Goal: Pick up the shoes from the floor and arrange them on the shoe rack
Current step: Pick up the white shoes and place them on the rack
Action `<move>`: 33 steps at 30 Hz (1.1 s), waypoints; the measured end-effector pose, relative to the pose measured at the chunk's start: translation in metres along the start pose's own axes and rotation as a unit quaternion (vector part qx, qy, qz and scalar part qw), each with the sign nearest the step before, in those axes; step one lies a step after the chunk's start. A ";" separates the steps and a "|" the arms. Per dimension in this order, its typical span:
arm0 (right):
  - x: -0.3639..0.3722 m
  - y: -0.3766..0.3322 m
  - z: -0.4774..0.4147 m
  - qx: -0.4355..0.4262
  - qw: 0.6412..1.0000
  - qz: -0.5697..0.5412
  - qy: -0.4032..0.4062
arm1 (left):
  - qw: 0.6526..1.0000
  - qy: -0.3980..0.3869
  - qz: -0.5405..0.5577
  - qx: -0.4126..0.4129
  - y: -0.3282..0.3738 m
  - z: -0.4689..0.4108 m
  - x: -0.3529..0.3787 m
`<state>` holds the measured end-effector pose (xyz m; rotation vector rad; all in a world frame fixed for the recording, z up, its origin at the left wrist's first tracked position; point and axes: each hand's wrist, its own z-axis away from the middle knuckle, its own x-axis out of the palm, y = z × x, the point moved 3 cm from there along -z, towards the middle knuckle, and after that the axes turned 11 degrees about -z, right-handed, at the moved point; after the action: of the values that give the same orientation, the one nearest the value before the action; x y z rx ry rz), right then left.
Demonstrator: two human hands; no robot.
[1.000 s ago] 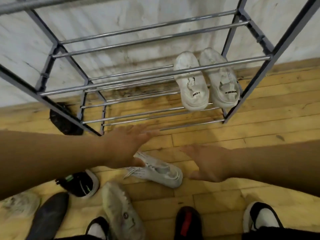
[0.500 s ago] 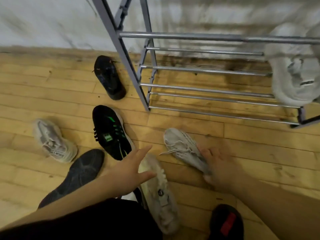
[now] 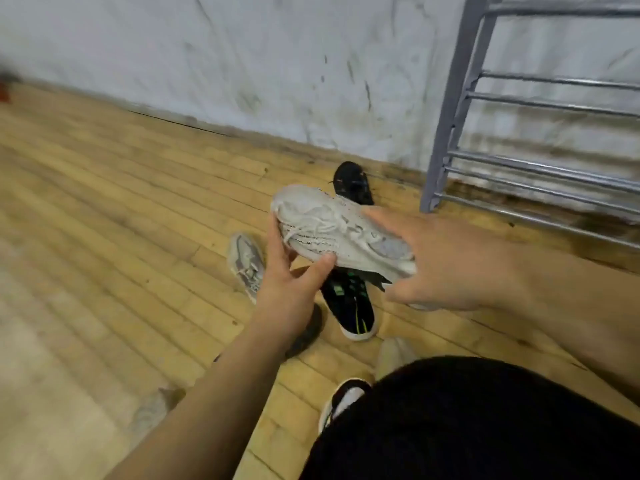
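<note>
A white laced sneaker (image 3: 332, 226) is held in the air above the floor, toe pointing left. My left hand (image 3: 287, 282) grips its toe end, thumb under the sole. My right hand (image 3: 446, 261) holds its heel end. The grey metal shoe rack (image 3: 460, 109) stands at the upper right against the wall. On the floor below the lifted sneaker lie a black shoe with green stripes (image 3: 353, 306), a grey sneaker (image 3: 246, 265) and, nearer the wall, another black shoe (image 3: 353, 183).
A dark shoe (image 3: 308, 336) lies partly hidden under my left wrist and a beige shoe (image 3: 394, 355) sits by my knee. My own foot in a black-and-white shoe (image 3: 343, 400) is at the bottom. Bare wooden floor stretches to the left.
My right hand has lifted the white sneaker off the floor, and my left hand has taken hold of its toe. The view has swung left, away from the rack.
</note>
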<state>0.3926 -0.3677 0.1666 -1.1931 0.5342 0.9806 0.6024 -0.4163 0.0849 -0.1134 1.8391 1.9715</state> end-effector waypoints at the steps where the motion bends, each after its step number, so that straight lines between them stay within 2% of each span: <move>1: -0.009 -0.027 -0.006 -0.022 0.999 0.026 -0.006 | 1.000 0.027 0.010 0.000 0.005 0.005 -0.021; 5: -0.003 -0.119 -0.021 -0.061 0.987 0.118 -0.092 | 0.996 0.069 0.052 0.011 0.012 0.042 -0.096; 7: 0.016 -0.156 -0.019 -0.048 0.980 0.127 -0.146 | 0.996 0.072 0.054 -0.018 0.006 0.069 -0.123; 9: 0.043 -0.182 -0.009 -0.054 0.978 0.113 -0.165 | 0.994 0.075 0.051 -0.057 -0.009 0.096 -0.149; 12: 0.101 -0.201 0.019 -0.077 0.986 0.030 -0.147 | 0.992 0.075 0.043 -0.095 -0.032 0.139 -0.186; 14: 0.139 -0.209 0.038 -0.081 0.983 -0.016 -0.165 | 0.990 0.065 0.042 -0.116 -0.045 0.164 -0.208; 17: 0.163 -0.208 0.048 -0.084 0.976 0.003 -0.199 | 0.989 0.037 0.021 -0.141 -0.066 0.193 -0.225; 21: 0.165 -0.207 0.039 -0.089 0.970 0.088 -0.207 | 0.982 0.036 -0.071 -0.169 -0.100 0.207 -0.236; 23: 0.167 -0.208 0.029 -0.098 0.968 0.150 -0.175 | 0.968 0.064 -0.133 -0.202 -0.132 0.210 -0.239; 26: 0.174 -0.207 0.014 -0.097 0.963 0.200 -0.153 | 0.922 0.081 -0.236 -0.295 -0.195 0.219 -0.243; 29: 0.177 -0.200 0.001 -0.074 0.965 0.186 -0.168 | 0.880 -0.008 -0.322 -0.350 -0.253 0.227 -0.238; 33: 0.181 -0.198 -0.013 -0.075 0.962 0.184 -0.187 | 0.842 -0.103 -0.378 -0.370 -0.299 0.239 -0.222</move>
<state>0.6543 -0.3268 0.1217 -1.0224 0.3902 1.5515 0.9677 -0.2373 -0.0882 -0.7081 0.6220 1.8497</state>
